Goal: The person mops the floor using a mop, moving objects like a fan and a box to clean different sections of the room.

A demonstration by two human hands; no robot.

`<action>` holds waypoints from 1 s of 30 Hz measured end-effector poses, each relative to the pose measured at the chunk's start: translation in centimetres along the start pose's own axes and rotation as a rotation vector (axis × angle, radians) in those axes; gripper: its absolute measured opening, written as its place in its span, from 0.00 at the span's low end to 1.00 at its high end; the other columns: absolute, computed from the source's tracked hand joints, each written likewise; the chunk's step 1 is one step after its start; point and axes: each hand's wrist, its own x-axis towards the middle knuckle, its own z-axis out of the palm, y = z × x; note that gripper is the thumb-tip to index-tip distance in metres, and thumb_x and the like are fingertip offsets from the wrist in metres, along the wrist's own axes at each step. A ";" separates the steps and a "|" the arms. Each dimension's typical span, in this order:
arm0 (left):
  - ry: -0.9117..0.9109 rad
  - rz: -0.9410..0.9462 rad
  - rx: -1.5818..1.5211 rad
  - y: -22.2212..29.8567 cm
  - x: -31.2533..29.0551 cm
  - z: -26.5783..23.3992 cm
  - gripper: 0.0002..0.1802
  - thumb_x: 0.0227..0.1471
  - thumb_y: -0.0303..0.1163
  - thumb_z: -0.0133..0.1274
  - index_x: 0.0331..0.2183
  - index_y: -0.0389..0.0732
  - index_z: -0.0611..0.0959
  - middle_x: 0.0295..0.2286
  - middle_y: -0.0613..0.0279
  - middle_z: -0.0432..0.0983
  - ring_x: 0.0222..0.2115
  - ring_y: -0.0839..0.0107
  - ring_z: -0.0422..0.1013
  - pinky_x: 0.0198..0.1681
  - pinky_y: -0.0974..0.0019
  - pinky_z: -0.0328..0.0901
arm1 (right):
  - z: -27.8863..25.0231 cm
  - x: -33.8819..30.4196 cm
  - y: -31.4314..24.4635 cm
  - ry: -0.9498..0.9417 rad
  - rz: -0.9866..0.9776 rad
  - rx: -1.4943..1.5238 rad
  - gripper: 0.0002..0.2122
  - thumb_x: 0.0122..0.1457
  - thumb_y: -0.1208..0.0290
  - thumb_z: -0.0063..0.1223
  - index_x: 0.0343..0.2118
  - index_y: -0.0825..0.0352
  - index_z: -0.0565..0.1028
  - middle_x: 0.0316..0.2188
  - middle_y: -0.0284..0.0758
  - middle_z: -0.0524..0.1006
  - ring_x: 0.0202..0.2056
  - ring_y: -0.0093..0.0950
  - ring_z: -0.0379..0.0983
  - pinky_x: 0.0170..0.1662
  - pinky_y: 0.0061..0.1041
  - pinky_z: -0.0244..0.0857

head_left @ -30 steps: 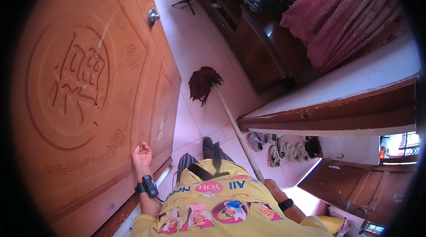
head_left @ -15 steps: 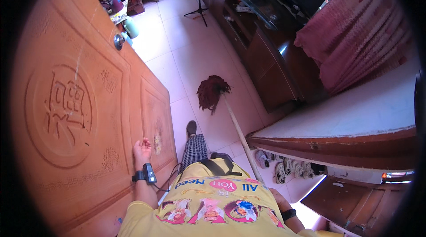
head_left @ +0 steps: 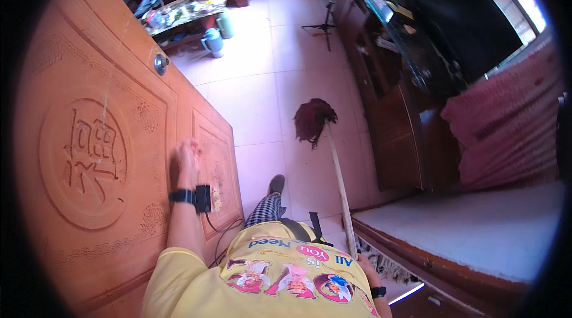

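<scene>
A mop with a pale wooden handle (head_left: pixel 339 181) slants across the tiled floor, its dark red head (head_left: pixel 313 121) resting on the tiles ahead of me. At my right side, partly hidden by my yellow shirt, my right hand (head_left: pixel 366 266) is closed around the upper part of the handle. My left hand (head_left: pixel 188 154) is raised beside the wooden door (head_left: pixel 137 157), slightly blurred, with fingers loosely apart and nothing in them. Whether it touches the door I cannot tell. A black device is strapped to the left wrist; a dark band circles the right one.
A dark cabinet (head_left: pixel 387 127) with a large black screen (head_left: pixel 471 20) runs along the right. At the far left stand a cluttered low table (head_left: pixel 185 17) and two flasks (head_left: pixel 213 43). A small tripod (head_left: pixel 326 25) is on the floor. A white-topped ledge (head_left: pixel 465 231) juts in at right.
The view has moved forward into the room and turned left, showing more of the low table and flasks. My left hand has risen along the door. The right hand keeps hold of the mop.
</scene>
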 end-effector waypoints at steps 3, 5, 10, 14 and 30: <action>0.213 0.339 0.105 8.6 1.8 6.7 0.20 0.48 0.32 0.46 0.45 0.41 0.66 0.24 0.61 0.66 0.17 0.74 0.61 0.21 0.68 0.62 | -1.2 0.2 -1.7 -0.003 -0.042 -0.005 0.08 0.46 0.71 0.51 0.28 0.70 0.73 0.19 0.31 0.71 0.18 0.20 0.64 0.20 0.21 0.57; 0.190 0.456 0.238 12.4 5.6 8.4 0.27 0.47 0.31 0.47 0.50 0.43 0.62 0.27 0.58 0.66 0.19 0.73 0.62 0.18 0.69 0.62 | -1.8 -0.5 -4.0 0.013 0.003 -0.048 0.08 0.47 0.72 0.51 0.28 0.70 0.73 0.20 0.31 0.72 0.18 0.20 0.65 0.21 0.21 0.58; 0.369 0.446 0.709 16.9 19.3 6.1 0.29 0.48 0.39 0.47 0.52 0.54 0.61 0.36 0.58 0.67 0.32 0.63 0.66 0.23 0.59 0.68 | -4.4 1.0 -1.4 0.060 -0.038 0.093 0.10 0.46 0.70 0.52 0.28 0.71 0.74 0.19 0.33 0.73 0.18 0.23 0.67 0.21 0.23 0.61; 0.346 0.388 0.870 23.0 24.8 -5.6 0.20 0.47 0.35 0.45 0.45 0.49 0.67 0.40 0.58 0.66 0.39 0.62 0.65 0.28 0.59 0.69 | -6.7 4.3 -1.7 0.031 -0.095 -0.099 0.12 0.44 0.69 0.53 0.28 0.73 0.74 0.18 0.37 0.74 0.18 0.25 0.69 0.22 0.26 0.63; 0.439 0.673 0.725 15.9 20.0 1.6 0.15 0.52 0.34 0.41 0.40 0.38 0.74 0.33 0.48 0.74 0.34 0.59 0.71 0.37 0.64 0.65 | -4.2 10.6 -22.5 0.315 -0.238 -1.096 0.13 0.43 0.70 0.52 0.29 0.75 0.69 0.28 0.54 0.73 0.33 0.49 0.70 0.38 0.40 0.65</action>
